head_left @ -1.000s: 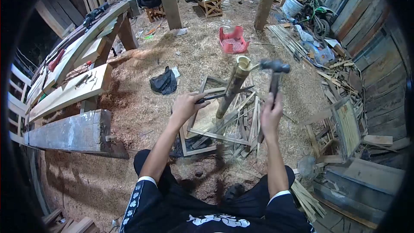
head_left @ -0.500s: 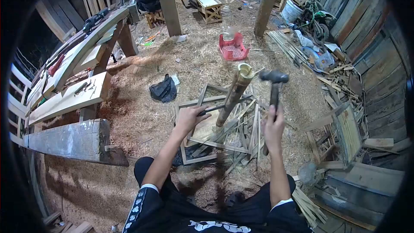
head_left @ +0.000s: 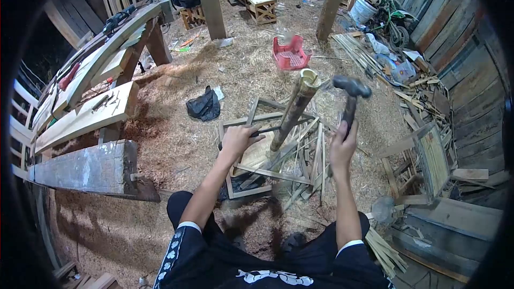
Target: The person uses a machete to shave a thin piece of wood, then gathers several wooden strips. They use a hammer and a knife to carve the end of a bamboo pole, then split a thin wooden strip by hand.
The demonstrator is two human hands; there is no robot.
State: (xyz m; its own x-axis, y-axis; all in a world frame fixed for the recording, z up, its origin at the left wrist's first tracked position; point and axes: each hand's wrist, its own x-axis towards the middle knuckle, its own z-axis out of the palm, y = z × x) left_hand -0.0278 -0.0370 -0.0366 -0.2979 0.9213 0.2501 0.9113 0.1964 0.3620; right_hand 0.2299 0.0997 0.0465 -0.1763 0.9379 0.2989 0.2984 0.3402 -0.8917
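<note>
A bamboo pole [head_left: 296, 108] stands tilted in front of me, its pale hollow top end facing up and a lengthwise split along its left side. My left hand [head_left: 237, 140] is closed around the dark handle of a long, thin knife [head_left: 269, 129], whose blade reaches across to the bamboo. To the right, my right hand [head_left: 343, 147] grips the handle of a hammer [head_left: 352, 86]. The dark hammer head is raised beside the bamboo's top, apart from it. Around the pole's foot lie wooden frames [head_left: 267, 175] and thin strips of wood.
A red plastic stool [head_left: 290, 56] lies upturned beyond the bamboo. A black plastic bag [head_left: 203, 106] is on the shavings to the left. Thick boards [head_left: 88, 120] and a workbench line the left side; scrap wood [head_left: 428, 101] and a motorbike [head_left: 399, 24] are on the right. Someone sits at the back.
The hammer has shifted to the right and slightly up, away from the bamboo's top. The left hand and knife have risen slightly, and the bamboo's top has shifted a little right.
</note>
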